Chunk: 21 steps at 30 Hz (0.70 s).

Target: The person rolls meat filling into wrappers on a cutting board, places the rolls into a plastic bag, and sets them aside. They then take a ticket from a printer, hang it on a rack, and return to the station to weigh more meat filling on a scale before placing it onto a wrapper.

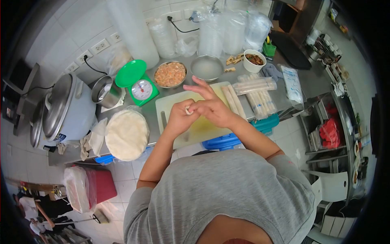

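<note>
My left hand (180,118) is closed in a fist around a pale rolled piece of dough (188,110), and only its whitish end shows. My right hand (214,109) is against that end, its thumb side touching it and the other fingers stretched apart. Both hands are above a cutting board (177,97). Two long pale rolls (233,100) lie along the board's right side. On its left side rests a narrow grey metal tool (163,119), perhaps a knife. Beyond the board are a bowl of pinkish chopped filling (170,74) and a metal bowl of cloudy liquid (207,68).
A stack of round dough wrappers (127,135) sits at the counter's left front edge. Nearby are a green scale (142,90), a steel pot (104,91) and a large cooker (71,107). Bagged rolls (260,101) and a white tub (254,62) stand right.
</note>
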{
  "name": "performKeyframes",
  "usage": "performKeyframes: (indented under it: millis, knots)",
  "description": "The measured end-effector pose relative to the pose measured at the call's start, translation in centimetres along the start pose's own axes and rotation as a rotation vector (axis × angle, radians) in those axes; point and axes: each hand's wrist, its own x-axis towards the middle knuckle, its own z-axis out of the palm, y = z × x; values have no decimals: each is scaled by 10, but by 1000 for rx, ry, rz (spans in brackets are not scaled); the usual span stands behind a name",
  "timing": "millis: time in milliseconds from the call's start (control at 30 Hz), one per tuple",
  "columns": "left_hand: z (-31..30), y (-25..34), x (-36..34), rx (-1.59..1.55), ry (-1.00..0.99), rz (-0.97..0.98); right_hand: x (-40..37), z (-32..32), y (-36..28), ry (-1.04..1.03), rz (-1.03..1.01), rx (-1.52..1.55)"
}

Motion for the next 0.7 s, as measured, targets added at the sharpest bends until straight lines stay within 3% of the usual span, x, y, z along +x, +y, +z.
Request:
performKeyframes:
  millis: [100, 200, 300, 400, 500, 600, 700]
  knots:
    - [10, -1, 0, 22, 70, 113, 13, -4, -21, -120, -58, -366]
    - [12, -5, 1, 73, 115, 136, 16, -12, -17, -70, -64, -178]
    - [10, 18, 1, -177, 59, -99, 18, -21, -19, 185, 62, 363]
    - [6, 22, 1, -168, -62, -139, 22, -21, -10, 107, 147, 301]
    - [8, 24, 3, -155, -174, -100, 33, -9, -12, 121, 173, 50]
    - [11, 31, 5, -204, -162, -120, 39, -10, -16, 15, 5, -440]
    - [-2, 20, 3, -360, -190, -236, 38, -15, -32, -4, 3, -558]
